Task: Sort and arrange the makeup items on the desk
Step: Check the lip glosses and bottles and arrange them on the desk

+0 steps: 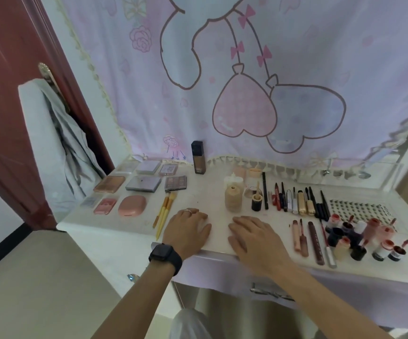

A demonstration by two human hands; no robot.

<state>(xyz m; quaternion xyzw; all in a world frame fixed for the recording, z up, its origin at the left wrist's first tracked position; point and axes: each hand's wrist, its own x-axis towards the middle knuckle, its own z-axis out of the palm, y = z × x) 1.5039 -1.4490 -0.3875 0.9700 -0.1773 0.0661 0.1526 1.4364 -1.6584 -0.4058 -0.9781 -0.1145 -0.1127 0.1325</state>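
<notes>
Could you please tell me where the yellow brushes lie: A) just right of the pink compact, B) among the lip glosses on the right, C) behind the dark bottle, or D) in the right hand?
A: the brushes lie beside the compact, left of the left hand.

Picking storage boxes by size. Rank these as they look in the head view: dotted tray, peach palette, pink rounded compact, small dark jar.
1. dotted tray
2. peach palette and pink rounded compact: these look alike, and the compact lies nearer the camera, so they are left unranked
3. small dark jar
</notes>
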